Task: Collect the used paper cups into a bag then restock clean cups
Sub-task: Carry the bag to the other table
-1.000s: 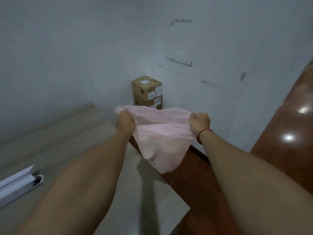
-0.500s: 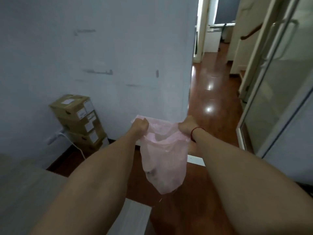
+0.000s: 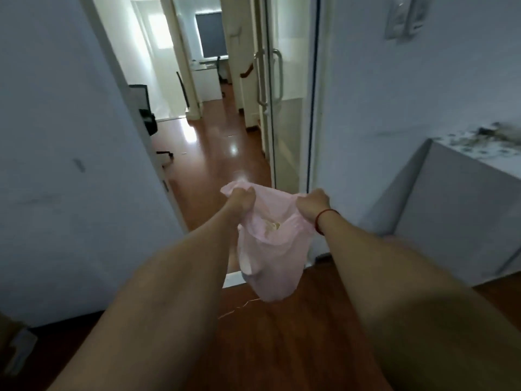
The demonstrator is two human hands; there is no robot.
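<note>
A thin pink plastic bag (image 3: 272,261) hangs in front of me above the wooden floor. My left hand (image 3: 239,200) grips its rim on the left, and my right hand (image 3: 311,206), with a red string at the wrist, grips the rim on the right. Between them the bag's mouth is held apart. Something pale and crumpled (image 3: 272,225) lies inside, too blurred to name. No paper cups show outside the bag.
A doorway (image 3: 214,153) ahead leads into a hallway with a glossy wooden floor. A glass door with a metal handle (image 3: 269,77) stands at its right. A white wall (image 3: 56,165) fills the left. A grey cabinet (image 3: 456,204) with debris on top stands at the right.
My view has swung right, from the wall corner with cardboard boxes to the doorway. Both hands keep hold of the bag, closer together, and its mouth now gapes open.
</note>
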